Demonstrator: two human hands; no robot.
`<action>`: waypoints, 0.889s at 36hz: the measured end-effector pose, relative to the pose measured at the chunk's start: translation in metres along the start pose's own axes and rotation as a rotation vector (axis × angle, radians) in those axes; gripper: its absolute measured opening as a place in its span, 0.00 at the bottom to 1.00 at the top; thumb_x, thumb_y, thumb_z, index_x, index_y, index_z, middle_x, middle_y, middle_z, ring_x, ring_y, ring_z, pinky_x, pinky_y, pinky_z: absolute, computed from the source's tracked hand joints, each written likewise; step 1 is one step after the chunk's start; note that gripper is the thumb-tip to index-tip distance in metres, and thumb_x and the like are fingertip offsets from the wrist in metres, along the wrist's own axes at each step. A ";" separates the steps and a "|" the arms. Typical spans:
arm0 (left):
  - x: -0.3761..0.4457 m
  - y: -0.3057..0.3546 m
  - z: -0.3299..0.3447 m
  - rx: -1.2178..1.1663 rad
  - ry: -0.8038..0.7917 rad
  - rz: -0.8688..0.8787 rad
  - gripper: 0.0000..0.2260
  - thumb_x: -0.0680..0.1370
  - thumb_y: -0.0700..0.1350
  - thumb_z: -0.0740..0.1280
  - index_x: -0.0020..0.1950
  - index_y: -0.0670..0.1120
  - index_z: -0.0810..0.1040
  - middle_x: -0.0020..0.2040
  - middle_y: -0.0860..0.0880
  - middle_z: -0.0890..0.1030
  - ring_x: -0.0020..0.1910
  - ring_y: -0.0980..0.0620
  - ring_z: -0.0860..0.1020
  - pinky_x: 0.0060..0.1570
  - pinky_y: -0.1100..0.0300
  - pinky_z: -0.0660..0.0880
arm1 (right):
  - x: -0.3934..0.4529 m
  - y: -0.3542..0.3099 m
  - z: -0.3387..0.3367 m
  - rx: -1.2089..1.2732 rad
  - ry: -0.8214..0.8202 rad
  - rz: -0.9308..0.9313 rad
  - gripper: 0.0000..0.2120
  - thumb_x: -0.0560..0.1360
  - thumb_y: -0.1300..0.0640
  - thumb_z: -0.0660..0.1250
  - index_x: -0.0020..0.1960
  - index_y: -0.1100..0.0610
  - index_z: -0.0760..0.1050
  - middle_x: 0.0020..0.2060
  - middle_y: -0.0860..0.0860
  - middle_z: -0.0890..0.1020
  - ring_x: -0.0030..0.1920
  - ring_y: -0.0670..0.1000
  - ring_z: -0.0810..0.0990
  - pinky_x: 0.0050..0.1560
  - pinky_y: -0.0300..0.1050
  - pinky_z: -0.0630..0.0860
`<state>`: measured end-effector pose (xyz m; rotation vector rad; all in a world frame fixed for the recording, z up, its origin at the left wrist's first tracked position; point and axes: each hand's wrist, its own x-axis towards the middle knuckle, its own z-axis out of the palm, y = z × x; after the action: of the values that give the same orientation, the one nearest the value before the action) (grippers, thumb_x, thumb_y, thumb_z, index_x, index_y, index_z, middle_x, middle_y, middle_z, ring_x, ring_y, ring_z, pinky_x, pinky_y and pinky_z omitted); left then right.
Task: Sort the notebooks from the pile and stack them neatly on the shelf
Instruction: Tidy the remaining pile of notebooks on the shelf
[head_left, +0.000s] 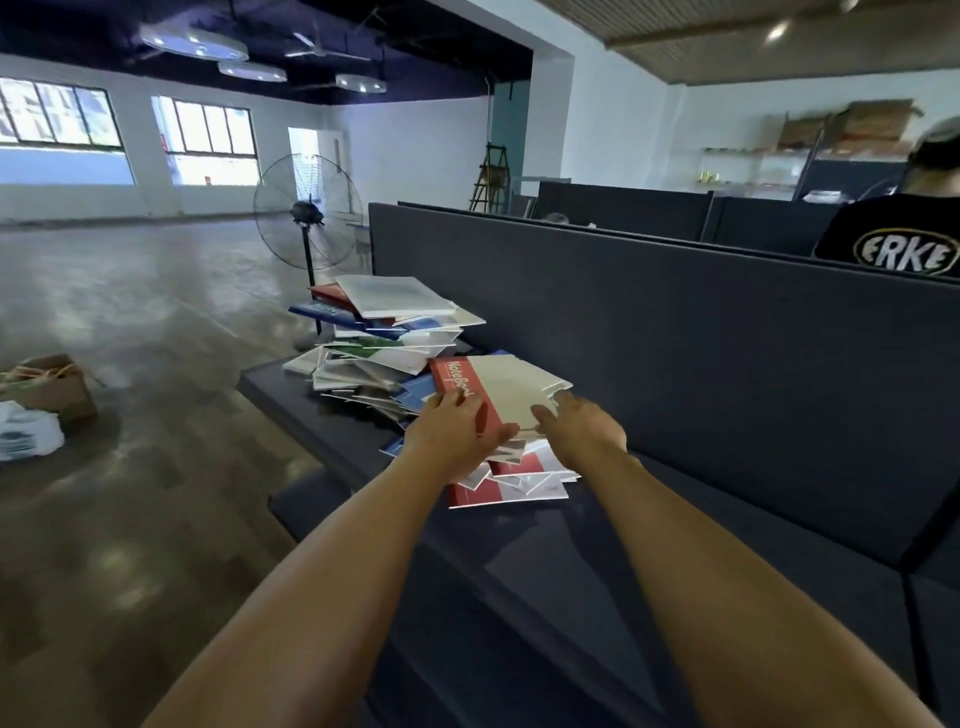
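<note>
Two bare forearms are stretched from the bottom edge toward the middle of the frame, over a long dark grey desk surface (597, 587) backed by a dark partition panel (675, 322). A loose pile of thin notebooks with white, blue, green and red covers (384, 353) is spread across the desk left of centre. A red-and-cream notebook printed "NoteBook" (506, 392) is held at mid-frame: the left hand (449, 441) is curled round its near left edge, and the right hand (584, 428) is laid on its right side, fingers together. A black pedestal fan (307, 221) is seen upper left of centre.
</note>
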<state>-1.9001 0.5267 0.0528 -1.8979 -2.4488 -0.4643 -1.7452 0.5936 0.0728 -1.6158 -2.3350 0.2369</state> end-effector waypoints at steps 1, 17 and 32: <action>0.002 0.000 0.000 -0.033 0.023 -0.007 0.32 0.76 0.69 0.51 0.72 0.50 0.64 0.73 0.46 0.66 0.70 0.41 0.66 0.63 0.42 0.71 | 0.002 -0.002 0.001 0.024 -0.001 0.022 0.25 0.81 0.41 0.51 0.70 0.56 0.64 0.66 0.56 0.73 0.64 0.59 0.73 0.59 0.53 0.71; 0.018 0.024 -0.017 -0.452 0.124 -0.423 0.26 0.78 0.40 0.64 0.75 0.42 0.59 0.74 0.40 0.61 0.73 0.40 0.60 0.68 0.46 0.63 | 0.008 -0.016 0.001 0.420 -0.101 0.255 0.17 0.71 0.60 0.67 0.59 0.62 0.74 0.50 0.56 0.81 0.49 0.55 0.81 0.48 0.45 0.77; 0.012 0.029 -0.018 -1.079 0.222 -0.775 0.18 0.78 0.37 0.61 0.68 0.37 0.65 0.61 0.38 0.77 0.56 0.40 0.78 0.54 0.49 0.76 | -0.001 -0.004 -0.003 0.542 -0.059 0.299 0.19 0.75 0.55 0.63 0.62 0.63 0.72 0.45 0.53 0.78 0.46 0.55 0.77 0.44 0.42 0.70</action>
<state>-1.8791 0.5404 0.0787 -0.6897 -2.8929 -2.1886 -1.7469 0.5911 0.0766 -1.6646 -1.8261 0.9037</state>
